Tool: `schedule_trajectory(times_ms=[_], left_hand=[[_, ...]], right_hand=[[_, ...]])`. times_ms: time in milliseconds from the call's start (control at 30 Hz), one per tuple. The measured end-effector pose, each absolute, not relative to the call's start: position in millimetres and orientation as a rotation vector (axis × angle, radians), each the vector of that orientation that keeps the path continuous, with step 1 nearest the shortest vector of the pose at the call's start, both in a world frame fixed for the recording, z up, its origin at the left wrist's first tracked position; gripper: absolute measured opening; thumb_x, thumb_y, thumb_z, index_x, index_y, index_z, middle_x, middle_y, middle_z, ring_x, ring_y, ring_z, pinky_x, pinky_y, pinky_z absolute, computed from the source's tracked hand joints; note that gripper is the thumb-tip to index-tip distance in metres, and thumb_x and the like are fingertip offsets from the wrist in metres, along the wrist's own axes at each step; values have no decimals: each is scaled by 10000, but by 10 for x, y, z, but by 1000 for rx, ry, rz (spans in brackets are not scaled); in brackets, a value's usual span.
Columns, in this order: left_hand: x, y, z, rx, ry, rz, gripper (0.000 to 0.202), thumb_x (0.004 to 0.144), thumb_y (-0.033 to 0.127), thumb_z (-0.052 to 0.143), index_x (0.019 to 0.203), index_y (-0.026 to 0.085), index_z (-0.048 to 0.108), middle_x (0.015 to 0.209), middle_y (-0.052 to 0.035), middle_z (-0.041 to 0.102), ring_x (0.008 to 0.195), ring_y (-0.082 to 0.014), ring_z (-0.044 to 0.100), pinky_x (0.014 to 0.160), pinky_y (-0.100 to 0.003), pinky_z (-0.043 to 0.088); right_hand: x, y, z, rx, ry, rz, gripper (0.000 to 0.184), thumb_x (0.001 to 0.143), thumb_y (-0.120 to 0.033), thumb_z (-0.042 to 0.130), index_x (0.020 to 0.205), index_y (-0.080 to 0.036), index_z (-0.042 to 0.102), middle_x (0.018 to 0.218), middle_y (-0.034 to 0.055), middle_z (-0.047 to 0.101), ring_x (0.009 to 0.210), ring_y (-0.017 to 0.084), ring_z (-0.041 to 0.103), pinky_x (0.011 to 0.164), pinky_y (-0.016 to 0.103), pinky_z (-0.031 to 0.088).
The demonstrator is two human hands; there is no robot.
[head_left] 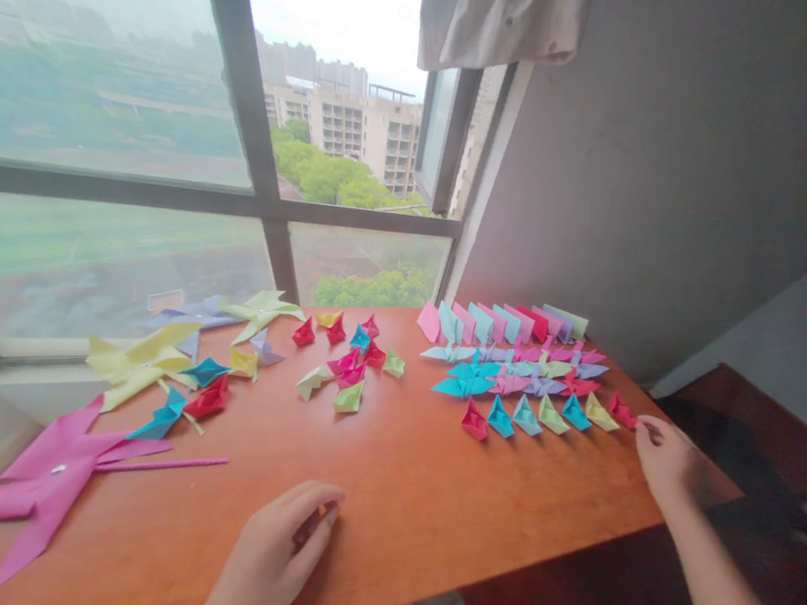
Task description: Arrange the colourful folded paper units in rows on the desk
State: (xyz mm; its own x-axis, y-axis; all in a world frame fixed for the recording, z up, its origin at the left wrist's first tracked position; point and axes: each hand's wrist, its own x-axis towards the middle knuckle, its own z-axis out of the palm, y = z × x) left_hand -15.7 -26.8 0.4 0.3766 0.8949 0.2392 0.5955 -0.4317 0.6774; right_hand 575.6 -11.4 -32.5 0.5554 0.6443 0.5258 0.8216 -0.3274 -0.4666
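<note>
Boats (552,415) of folded paper stand in one slanting row on the brown table (417,517), near its right part. At the right end of this row is the red boat (622,410), and the right hand (669,462) is there with thumb and forefinger brought close together at its edge. I cannot tell whether these fingers grip the boat or only touch it. The left hand (279,552) is at the front of the table, half open, with the fingers curled and a small gap to the thumb; I see nothing held in it. Behind the row are paper cranes (468,377), and behind them folded cards (500,325) standing upright. On the left side lie the magenta pinwheel (65,464) and the yellow pinwheel (137,362), near the window (266,206)
</note>
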Motion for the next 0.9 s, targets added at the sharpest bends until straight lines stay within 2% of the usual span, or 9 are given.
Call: schedule_trajectory(times_ms=[300, 700, 900], left_hand=[[-155, -265, -13, 2174, 1270, 830, 173, 922, 235, 503, 984, 224, 665, 862, -34, 709, 686, -154, 659, 640, -229, 524], [-146, -269, -11, 2137, 1263, 808, 170, 935, 244, 495, 994, 216, 652, 838, -32, 689, 662, -146, 635, 620, -220, 509], [-149, -269, 8, 2131, 1273, 812, 174, 930, 228, 490, 991, 213, 653, 865, -33, 696, 677, -149, 636, 645, -238, 505]], right_hand=[[5709, -106, -372, -2161, -1177, -351, 208, 802, -235, 556, 941, -173, 697, 921, 130, 716, 743, 199, 634, 628, 302, 396], [5652, -104, -291, -2131, -1130, -363, 156, 780, -229, 630, 882, -147, 714, 865, 155, 711, 663, 179, 627, 606, 313, 399], [5525, -149, -205, -2069, -1074, -489, 242, 821, -237, 588, 985, -123, 724, 908, 189, 694, 703, 201, 630, 623, 337, 408]])
